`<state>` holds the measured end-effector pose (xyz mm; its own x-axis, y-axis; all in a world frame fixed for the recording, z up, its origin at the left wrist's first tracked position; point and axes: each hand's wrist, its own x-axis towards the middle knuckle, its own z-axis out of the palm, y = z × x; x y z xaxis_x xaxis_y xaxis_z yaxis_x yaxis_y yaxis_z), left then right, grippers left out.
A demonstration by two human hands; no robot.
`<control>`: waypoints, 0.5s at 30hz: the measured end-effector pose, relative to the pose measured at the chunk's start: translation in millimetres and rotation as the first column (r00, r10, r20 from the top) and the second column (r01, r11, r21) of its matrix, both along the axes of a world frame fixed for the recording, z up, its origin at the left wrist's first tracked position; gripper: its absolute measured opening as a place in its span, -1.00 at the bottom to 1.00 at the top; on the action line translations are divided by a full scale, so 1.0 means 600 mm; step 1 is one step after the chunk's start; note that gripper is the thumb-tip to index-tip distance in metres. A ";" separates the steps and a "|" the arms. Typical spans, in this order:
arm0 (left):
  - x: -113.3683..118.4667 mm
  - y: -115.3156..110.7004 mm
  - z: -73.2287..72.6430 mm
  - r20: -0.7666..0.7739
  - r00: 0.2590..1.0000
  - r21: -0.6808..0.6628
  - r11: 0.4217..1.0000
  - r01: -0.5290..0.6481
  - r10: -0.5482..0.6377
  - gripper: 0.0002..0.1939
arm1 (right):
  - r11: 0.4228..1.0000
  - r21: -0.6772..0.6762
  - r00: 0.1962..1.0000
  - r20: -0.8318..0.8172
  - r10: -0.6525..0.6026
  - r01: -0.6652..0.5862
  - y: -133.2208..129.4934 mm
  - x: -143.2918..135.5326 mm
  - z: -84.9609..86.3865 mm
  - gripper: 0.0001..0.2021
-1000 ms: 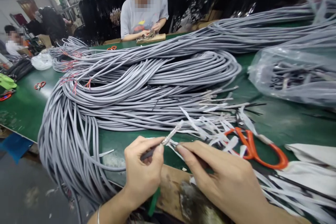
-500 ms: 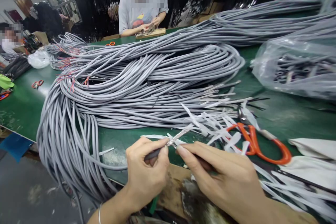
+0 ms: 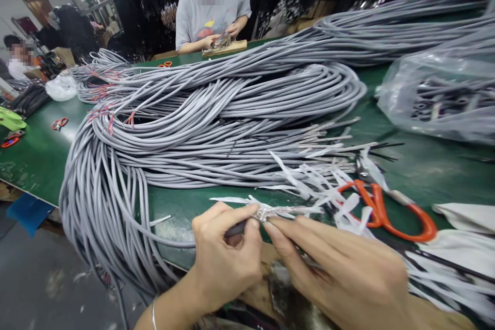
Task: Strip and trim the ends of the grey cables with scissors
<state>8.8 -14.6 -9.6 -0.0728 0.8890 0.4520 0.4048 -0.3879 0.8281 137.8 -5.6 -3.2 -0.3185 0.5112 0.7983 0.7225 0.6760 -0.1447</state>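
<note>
My left hand (image 3: 228,247) pinches a grey cable (image 3: 174,242) close to its stripped end, where a dark section (image 3: 236,228) shows between the fingers. Silvery braided shielding (image 3: 270,211) comes out beyond my left thumb and index finger and points right. My right hand (image 3: 340,263) is closed, its thumb and fingertips pressed at the cable end just under the braid. What lies inside its fingers is mostly hidden. White strips (image 3: 317,185) lie behind the hands, and scissors with orange handles (image 3: 381,206) rest beside them to the right.
A large heap of grey cables (image 3: 216,134) spreads over the green table (image 3: 170,206) and hangs off its near left edge. At right sit a clear plastic bag (image 3: 436,93) of dark pieces and white cloth (image 3: 464,247). Across the table a person (image 3: 212,15) works with their hands.
The braid at the cable end has swung from pointing up and right to lying nearly level to the right. Both hands appear slightly farther right, along with the whole view.
</note>
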 end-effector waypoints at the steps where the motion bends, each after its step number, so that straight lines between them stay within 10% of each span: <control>1: 0.000 0.000 0.000 -0.021 1.000 0.008 1.000 -0.004 0.004 -0.77 | 1.000 -0.022 1.000 -0.019 0.000 0.000 0.001 0.000 0.000 -0.76; 10: -0.003 0.006 0.003 -0.055 0.998 -0.008 1.000 -0.025 0.024 -0.75 | 1.000 0.011 0.999 -0.032 0.029 -0.029 0.003 0.001 -0.006 -0.83; 15: -0.002 0.011 -0.003 -0.013 1.000 -0.050 0.999 0.018 -0.019 -0.80 | 0.974 -0.223 0.985 -0.173 -0.005 -0.034 0.018 0.005 0.004 -0.74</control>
